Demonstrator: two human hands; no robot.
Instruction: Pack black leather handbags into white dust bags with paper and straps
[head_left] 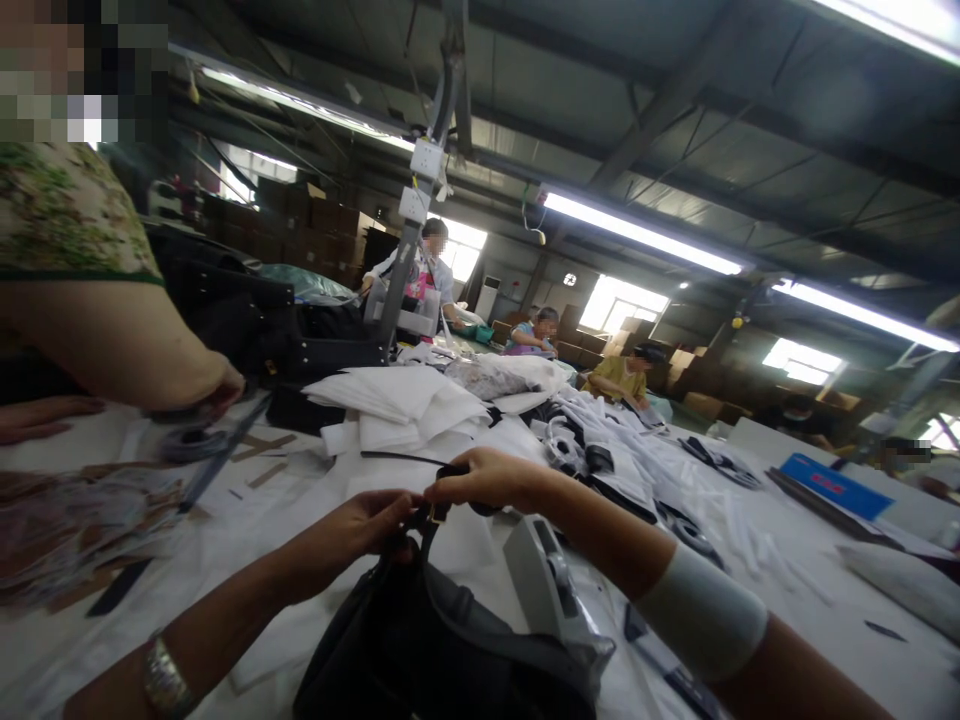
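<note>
A black handbag stands at the bottom middle of the view, with its strap rising toward my hands. My left hand pinches the strap beside a small gold-coloured buckle. From the right, my right hand closes on the strap's upper part, thumb and fingers pressed together. A thin black strap end sticks out to the left above my fingers. Both hands meet just over the bag's top edge. The bag's lower part runs out of view.
White sheets are piled behind my hands. A grey-white device stands right of the bag, near white and black strips. At left, a co-worker's arm reaches over the table beside brown scraps. A blue box lies far right.
</note>
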